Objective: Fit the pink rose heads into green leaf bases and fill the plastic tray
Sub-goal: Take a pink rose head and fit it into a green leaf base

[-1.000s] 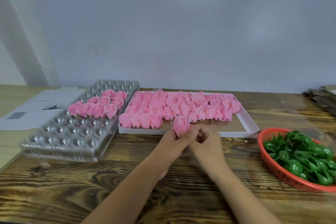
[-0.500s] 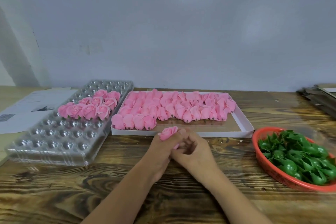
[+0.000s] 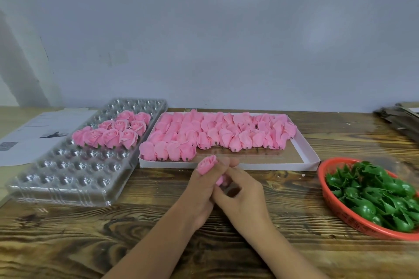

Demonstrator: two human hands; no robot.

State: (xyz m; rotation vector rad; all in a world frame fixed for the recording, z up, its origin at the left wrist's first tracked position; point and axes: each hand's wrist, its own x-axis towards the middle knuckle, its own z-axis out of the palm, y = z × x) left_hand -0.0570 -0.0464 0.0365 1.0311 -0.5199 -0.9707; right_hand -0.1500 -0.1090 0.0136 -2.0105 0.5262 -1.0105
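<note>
My left hand [image 3: 200,190] grips a pink rose head [image 3: 206,164] that sticks up past its fingers, just in front of the white box. My right hand [image 3: 243,197] is pressed against the left one, fingers curled at the rose's lower end, where a bit of pink shows. Whether a leaf base is on it is hidden. The clear plastic tray [image 3: 68,174] at the left holds several finished roses [image 3: 111,135] in its far rows. The white box [image 3: 303,156] holds many loose rose heads [image 3: 217,133]. Green leaf bases [image 3: 376,190] fill a red basket [image 3: 340,208].
Printed paper sheets [image 3: 34,133] lie left of the tray. A stack of flat cardboard [image 3: 401,120] sits at the far right edge. A grey wall stands behind the wooden table [image 3: 90,244].
Both hands have come down and toward me from the box edge with the rose. The rose has tilted to the left in my left hand.
</note>
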